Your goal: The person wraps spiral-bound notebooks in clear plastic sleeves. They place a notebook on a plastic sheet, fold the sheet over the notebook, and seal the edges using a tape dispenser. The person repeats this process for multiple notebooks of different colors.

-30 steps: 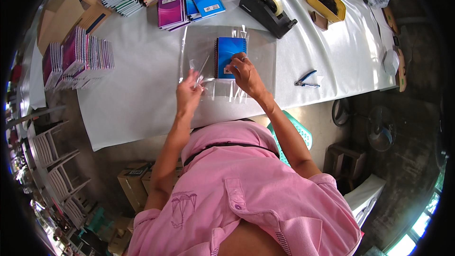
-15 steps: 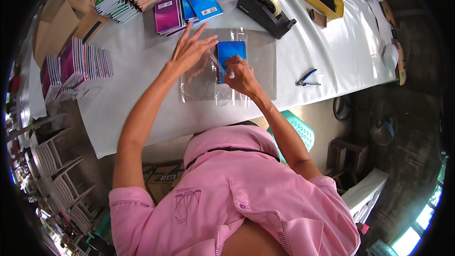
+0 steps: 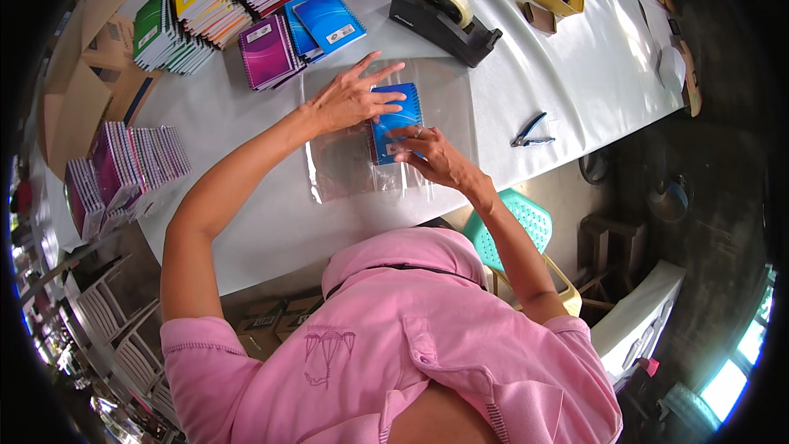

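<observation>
Head view: white table (image 3: 246, 222), both hands' grip flat, open on blue notebook (image 3: 396, 122).

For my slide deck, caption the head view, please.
Both hands, left and right, press a blue notebook on a clear bag.

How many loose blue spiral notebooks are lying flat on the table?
3: one blue notebook in the clear bag under both hands, and two overlapping beside the purple notebook. Stacks may hide more.
</observation>
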Available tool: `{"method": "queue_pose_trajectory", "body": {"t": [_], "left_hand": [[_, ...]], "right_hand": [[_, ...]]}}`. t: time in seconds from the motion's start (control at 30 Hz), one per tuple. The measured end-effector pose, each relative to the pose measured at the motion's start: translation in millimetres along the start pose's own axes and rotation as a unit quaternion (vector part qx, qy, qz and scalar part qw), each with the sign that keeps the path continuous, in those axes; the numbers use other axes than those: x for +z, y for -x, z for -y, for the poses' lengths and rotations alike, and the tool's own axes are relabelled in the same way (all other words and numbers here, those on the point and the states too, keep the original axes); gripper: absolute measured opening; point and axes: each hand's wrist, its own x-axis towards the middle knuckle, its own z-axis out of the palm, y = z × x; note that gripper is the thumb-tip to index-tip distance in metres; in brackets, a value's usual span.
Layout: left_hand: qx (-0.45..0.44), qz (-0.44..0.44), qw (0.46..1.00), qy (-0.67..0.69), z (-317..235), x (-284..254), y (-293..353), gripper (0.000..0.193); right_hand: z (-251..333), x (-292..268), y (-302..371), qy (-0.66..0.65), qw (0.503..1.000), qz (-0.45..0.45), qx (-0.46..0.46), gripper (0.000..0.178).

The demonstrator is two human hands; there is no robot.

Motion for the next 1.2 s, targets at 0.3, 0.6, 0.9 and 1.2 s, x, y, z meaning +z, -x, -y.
{"method": "queue_pose_trajectory", "body": {"t": [0.3,0.6,0.9,1.2], "left_hand": [[-0.028,-0.032,0.998,0.051,0,8,-4,0.029],[-0.046,-0.050,0.994,0.082,-1,3,-15,0.027],[-0.111,-0.012,0.986,0.120,4,25,-26,0.052],[-0.254,0.088,0.953,0.137,-2,30,-62,0.081]], "right_hand": [[-20,-17,10,0.070,0.995,-0.056,-0.034,0.024],[-20,-25,5,0.108,0.993,0.031,0.023,0.033],[-23,-28,1,0.109,0.993,0.049,0.010,0.030],[-26,-28,6,0.134,0.990,0.041,-0.013,0.031]]}}
